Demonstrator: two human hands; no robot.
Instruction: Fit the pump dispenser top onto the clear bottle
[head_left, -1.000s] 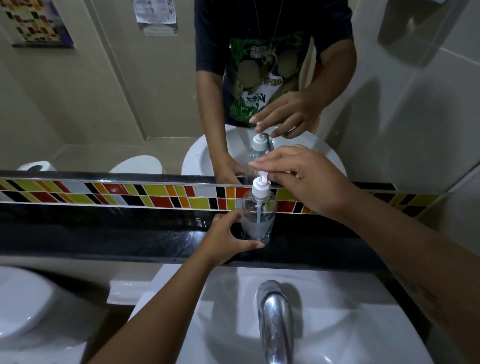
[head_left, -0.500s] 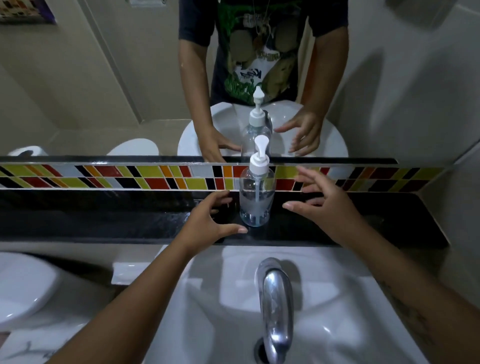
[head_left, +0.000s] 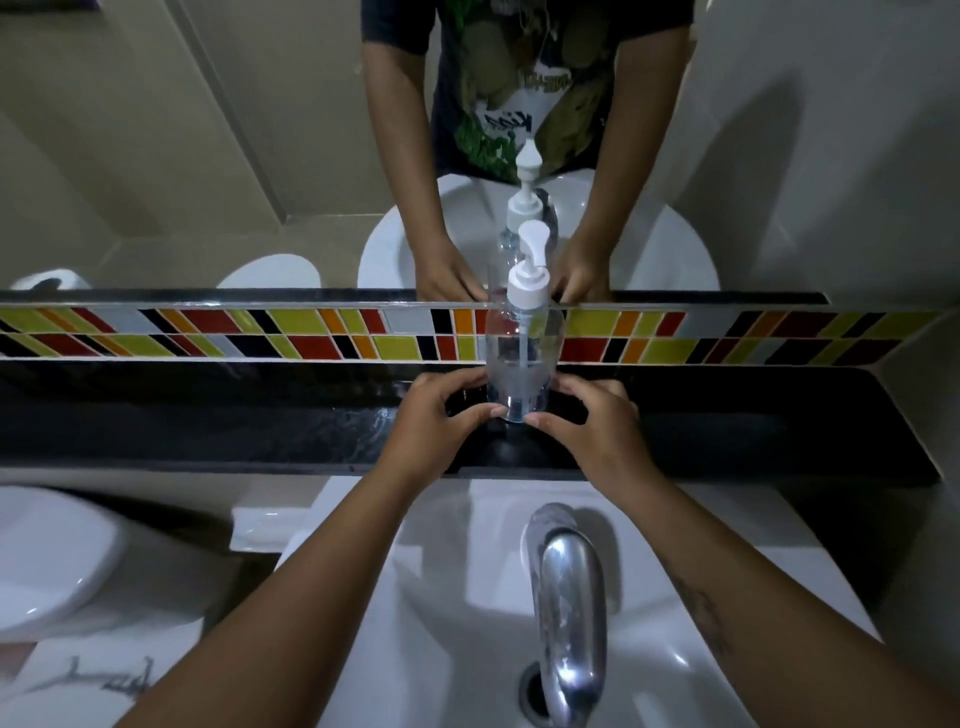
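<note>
I see the bottle (head_left: 523, 364) upright on the ledge (head_left: 260, 421), pump (head_left: 529, 270) on. Left hand (head_left: 436, 421) and right hand (head_left: 597, 421) flank its base, half-open, thumb tips touching it, no real grip.

Dim indoor light is leaving the black ledge (head_left: 208, 415) nearly featureless. Glare is glinting off the chrome faucet (head_left: 569, 597), and wide-angle distortion is bending the edges, with slight softness there.

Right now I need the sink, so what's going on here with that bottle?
A person stands at the sink, with both hands at the base of a clear bottle standing upright on the black ledge. The left hand and right hand touch it with their fingertips. The white pump top already sits on its neck.
</note>
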